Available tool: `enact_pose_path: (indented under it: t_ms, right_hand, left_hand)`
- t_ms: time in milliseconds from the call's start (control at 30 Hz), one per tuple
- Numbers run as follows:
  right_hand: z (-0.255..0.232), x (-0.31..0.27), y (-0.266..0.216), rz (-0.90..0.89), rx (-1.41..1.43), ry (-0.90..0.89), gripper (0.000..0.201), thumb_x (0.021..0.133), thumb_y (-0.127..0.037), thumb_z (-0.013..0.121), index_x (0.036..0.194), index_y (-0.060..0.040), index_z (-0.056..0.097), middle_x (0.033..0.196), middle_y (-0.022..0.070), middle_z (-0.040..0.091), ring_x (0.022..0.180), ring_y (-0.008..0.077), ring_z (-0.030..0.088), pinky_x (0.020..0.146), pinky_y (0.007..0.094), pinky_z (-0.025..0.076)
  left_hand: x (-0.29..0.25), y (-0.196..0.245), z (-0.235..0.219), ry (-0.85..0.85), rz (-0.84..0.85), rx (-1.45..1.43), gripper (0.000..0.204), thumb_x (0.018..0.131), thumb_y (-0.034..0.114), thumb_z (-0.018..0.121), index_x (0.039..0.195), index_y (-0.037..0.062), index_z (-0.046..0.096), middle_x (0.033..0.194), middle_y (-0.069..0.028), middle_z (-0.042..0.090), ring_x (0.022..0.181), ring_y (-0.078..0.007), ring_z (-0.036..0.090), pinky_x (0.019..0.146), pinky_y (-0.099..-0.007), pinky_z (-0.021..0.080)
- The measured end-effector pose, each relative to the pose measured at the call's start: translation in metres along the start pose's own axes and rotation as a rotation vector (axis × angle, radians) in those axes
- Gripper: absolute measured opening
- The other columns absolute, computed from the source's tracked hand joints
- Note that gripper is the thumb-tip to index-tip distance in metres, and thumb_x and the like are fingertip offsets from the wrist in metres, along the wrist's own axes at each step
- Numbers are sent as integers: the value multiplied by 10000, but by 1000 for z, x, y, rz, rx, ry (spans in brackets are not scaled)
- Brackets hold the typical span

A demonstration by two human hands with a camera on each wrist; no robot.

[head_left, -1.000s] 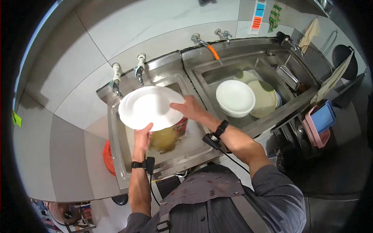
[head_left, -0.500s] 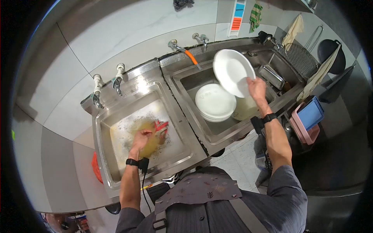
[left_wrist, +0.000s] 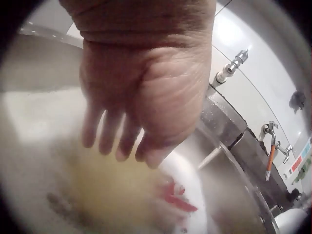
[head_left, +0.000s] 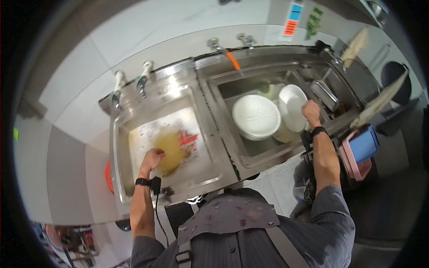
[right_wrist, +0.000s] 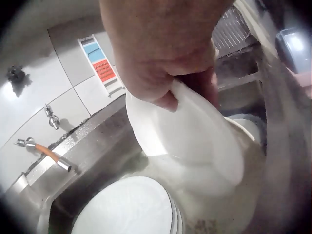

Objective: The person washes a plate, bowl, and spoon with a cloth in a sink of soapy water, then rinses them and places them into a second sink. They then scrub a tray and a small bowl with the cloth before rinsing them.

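In the right-hand basin, my right hand [head_left: 311, 111] grips the rim of a white plate [head_left: 292, 107], which stands tilted. In the right wrist view, the thumb of my right hand [right_wrist: 165, 63] lies on the face of the plate [right_wrist: 185, 131], and its lower part dips into cloudy water. A stack of white plates [head_left: 256, 115] sits just left of it. My left hand [head_left: 154, 158] hangs over the left basin's yellowish water [head_left: 170, 149], holding nothing. In the left wrist view, the fingers of my left hand [left_wrist: 141, 97] point down, loosely bent. Near them lies a red item [left_wrist: 178, 195].
Taps line the wall behind both basins, one with an orange hose [head_left: 233, 60]. A metal container [head_left: 325, 94] lies in the narrow compartment at the right. Pink and blue trays [head_left: 364, 146] stand beyond the right basin's edge, and cloths hang at the far right.
The plate left my left hand and moved right in my right hand, then down into the right basin's water. My left hand dropped over the left basin.
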State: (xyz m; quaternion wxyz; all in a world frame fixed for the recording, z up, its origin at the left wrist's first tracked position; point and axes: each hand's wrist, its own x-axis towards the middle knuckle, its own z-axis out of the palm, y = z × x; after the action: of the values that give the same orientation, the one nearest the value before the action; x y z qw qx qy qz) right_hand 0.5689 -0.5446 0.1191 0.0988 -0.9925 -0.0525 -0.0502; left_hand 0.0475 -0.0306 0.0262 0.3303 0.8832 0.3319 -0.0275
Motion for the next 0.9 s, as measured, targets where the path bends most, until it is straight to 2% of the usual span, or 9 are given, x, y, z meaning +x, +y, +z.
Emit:
enact_pose_path:
  t_ms: [200,333,467,567,600,633,700,767,900]
  right_hand:
    - [90,49,23,-17,-88,19,347,907,-226,559,1179,-38,666,1220,238,690,1152,423,655,976,504,525]
    - [62,46,-16,-134,-78,31,324,927,-232,560,1164,-30,649,1188,257,688,1125,457,645,956,532,513]
    - [12,20,-136,-509,51,121,274,954,-270,591,1079,-34,652,1052,248,698,1025,483,633,844,555,497]
    - [-13,-51,-266,-788,356,-83,314,952,-268,626,1189,-73,692,1135,186,717,1077,358,689,895,455,534]
    - [5,-71,-303,-919,436,-96,300,949,-255,621,1163,-61,703,1110,180,726,1042,330,703,872,439,541]
    - [12,-101,-342,-893,583,-446,296,945,-244,611,1146,-50,708,1093,168,732,991,333,704,856,424,544]
    - [63,-151,-408,-1174,432,-536,352,952,-283,623,1196,-37,688,1142,163,725,1065,308,686,901,406,535]
    - [121,-199,-454,-1321,246,-603,508,925,-386,636,1247,7,650,1248,239,666,1171,395,624,1011,473,489]
    - [205,-265,-470,-1155,28,-626,622,923,-313,618,1418,39,483,1341,343,566,1251,446,567,1040,501,474]
  left_hand:
    - [-27,-33,-23,9,-75,55,377,858,315,650,1067,16,748,991,-207,748,930,-357,718,837,-424,549]
    - [-40,-50,-33,47,-166,21,405,831,336,667,1086,34,754,981,-190,758,908,-358,716,816,-422,558]
    - [-34,-55,-47,-50,-449,-133,399,822,305,695,1132,60,753,1030,-148,754,986,-324,715,758,-411,588]
    - [-22,-73,-45,33,-478,-399,469,888,311,694,1258,23,669,1124,-165,702,1016,-270,667,765,-410,606]
    - [-18,-76,-42,29,-478,-405,469,888,311,694,1258,23,669,1124,-165,702,1016,-270,667,765,-410,606]
    - [-13,-79,-40,58,-492,-459,482,902,307,688,1290,24,646,1176,-158,686,1049,-293,660,774,-431,610]
    - [10,-135,-19,100,-256,-300,465,929,328,673,1276,19,658,1176,-147,701,1067,-323,670,812,-450,598]
    - [30,-152,-14,80,-346,-115,457,933,346,657,1246,13,671,1153,-162,711,1050,-324,678,838,-435,585]
    - [16,-128,-21,79,-484,-41,440,900,385,618,1163,49,726,1224,-182,708,1143,-334,668,960,-380,529]
